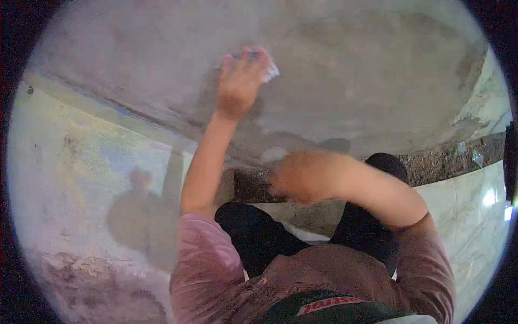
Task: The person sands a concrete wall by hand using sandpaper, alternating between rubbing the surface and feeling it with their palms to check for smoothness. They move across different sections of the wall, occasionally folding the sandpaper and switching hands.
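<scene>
My left hand [240, 89] reaches up against the grey plastered wall [345, 81]. Beneath its fingers is a small white-and-blue sheet [271, 73], pressed flat to the plaster; its material is too blurred to make out. Lower down, my right hand [305, 175] hangs in front of my knees, bent inward at the wrist and smeared by motion. Whether it holds anything does not show.
On the left, a side wall [70, 151] with peeling, stained paint meets the grey wall at a corner. A rough dark strip [448, 159] with debris runs along the wall's foot. Shiny pale tiles [458, 216] cover the floor at right. My bent knees [259, 227] are close to the wall.
</scene>
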`<state>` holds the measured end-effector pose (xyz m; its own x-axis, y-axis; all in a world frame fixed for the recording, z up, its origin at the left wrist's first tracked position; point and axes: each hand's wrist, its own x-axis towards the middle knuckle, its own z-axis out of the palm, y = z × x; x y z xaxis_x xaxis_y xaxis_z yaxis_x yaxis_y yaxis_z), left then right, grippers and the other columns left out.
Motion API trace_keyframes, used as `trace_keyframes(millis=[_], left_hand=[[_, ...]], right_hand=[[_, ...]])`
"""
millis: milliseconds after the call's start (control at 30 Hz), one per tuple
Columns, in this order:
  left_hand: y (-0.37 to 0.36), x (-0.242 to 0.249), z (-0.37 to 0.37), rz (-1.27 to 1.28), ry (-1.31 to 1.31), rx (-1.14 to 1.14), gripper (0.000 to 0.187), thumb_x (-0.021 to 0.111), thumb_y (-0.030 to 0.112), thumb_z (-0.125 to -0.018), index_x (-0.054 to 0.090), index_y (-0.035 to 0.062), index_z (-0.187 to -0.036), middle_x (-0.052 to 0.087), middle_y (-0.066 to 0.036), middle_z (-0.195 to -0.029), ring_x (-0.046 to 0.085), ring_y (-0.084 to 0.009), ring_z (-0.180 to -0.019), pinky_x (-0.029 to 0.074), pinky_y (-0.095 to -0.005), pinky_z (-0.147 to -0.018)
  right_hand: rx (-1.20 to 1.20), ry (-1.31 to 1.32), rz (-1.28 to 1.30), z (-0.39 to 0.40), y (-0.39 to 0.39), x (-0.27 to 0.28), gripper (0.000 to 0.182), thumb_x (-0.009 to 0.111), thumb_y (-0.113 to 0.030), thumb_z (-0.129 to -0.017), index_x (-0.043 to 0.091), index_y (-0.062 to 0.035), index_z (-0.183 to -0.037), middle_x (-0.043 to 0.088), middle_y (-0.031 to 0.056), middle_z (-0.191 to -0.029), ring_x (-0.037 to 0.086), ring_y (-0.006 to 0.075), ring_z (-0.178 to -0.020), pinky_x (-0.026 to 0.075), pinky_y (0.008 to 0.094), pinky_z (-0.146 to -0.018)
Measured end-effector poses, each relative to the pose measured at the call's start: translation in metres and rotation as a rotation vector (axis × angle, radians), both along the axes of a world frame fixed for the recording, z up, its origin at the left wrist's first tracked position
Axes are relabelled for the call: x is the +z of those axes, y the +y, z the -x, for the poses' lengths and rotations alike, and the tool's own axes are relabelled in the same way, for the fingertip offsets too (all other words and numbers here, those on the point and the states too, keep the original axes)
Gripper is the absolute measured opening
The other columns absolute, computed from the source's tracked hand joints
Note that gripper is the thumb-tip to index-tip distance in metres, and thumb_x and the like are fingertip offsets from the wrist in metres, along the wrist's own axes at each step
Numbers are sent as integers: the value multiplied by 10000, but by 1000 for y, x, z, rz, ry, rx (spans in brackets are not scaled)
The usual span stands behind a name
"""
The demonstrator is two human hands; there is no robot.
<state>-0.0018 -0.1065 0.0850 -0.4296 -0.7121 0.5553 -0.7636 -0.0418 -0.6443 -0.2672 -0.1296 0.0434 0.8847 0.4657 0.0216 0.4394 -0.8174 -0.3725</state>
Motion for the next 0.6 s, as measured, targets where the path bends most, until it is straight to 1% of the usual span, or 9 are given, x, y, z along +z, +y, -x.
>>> trace_keyframes(millis=[33,133,200,233,300,433,500,533,600], left_hand=[[-2,4,-6,6,-3,1,531,656,90,-951,604,134,-1477,560,-94,-1563,441,-261,-1515,242,-556,-1264],[-7,30,-5,-84,-141,-142,493,618,151,-980,609,130,-1472,569,-74,-1558,446,-253,-1512,260,-557,-1257],[-18,38,7,435,218,-173,504,608,170,-981,600,126,-1483,594,-72,-1534,465,-235,-1498,281,-536,-1251],[-19,30,11,433,220,-172,504,608,170,-981,600,126,-1483,594,-72,-1534,465,-235,-1498,281,-536,-1251],[-20,11,18,-133,28,-211,566,640,177,-955,568,107,-1512,576,-87,-1550,467,-230,-1495,307,-521,-1241],[-23,26,38,-107,-78,-59,593,669,189,-922,576,106,-1501,577,-91,-1547,494,-233,-1473,335,-515,-1227],[-29,37,33,297,122,-91,589,640,203,-925,576,108,-1504,579,-65,-1550,497,-229,-1471,332,-503,-1230],[-28,36,35,298,121,-92,589,640,203,-925,576,108,-1504,579,-65,-1550,497,-229,-1471,332,-503,-1230],[-27,31,38,-149,-278,-112,576,610,218,-951,566,120,-1517,565,-49,-1566,485,-226,-1483,302,-488,-1246]], right_hand=[[44,220,102,0,7,-8,326,720,-223,-855,752,-79,-1145,752,166,-1069,717,386,-1094,584,540,-857],[91,339,158,-5,22,-29,326,734,-240,-854,767,-79,-1136,769,155,-1032,743,370,-1034,595,538,-842],[83,351,161,-20,18,-41,329,742,-253,-859,769,-80,-1138,772,156,-1053,741,378,-1042,598,537,-852],[67,365,169,-25,16,-47,333,750,-266,-864,770,-82,-1140,775,157,-1073,738,386,-1050,602,535,-861],[22,363,221,-34,14,-63,355,751,-283,-874,761,-86,-1169,772,155,-1105,729,392,-1075,597,535,-886],[-96,374,208,-41,9,-83,382,741,-320,-908,741,-91,-1214,761,159,-1156,707,389,-1133,575,538,-945],[-87,398,165,-36,-3,-61,397,745,-334,-904,739,-98,-1223,760,159,-1161,708,387,-1131,571,538,-952],[-86,418,127,-36,-12,-49,411,749,-349,-900,738,-106,-1231,758,160,-1167,709,385,-1128,566,538,-959],[-150,400,163,-38,-28,-38,444,754,-365,-894,727,-121,-1264,751,157,-1193,704,383,-1142,564,535,-967]])
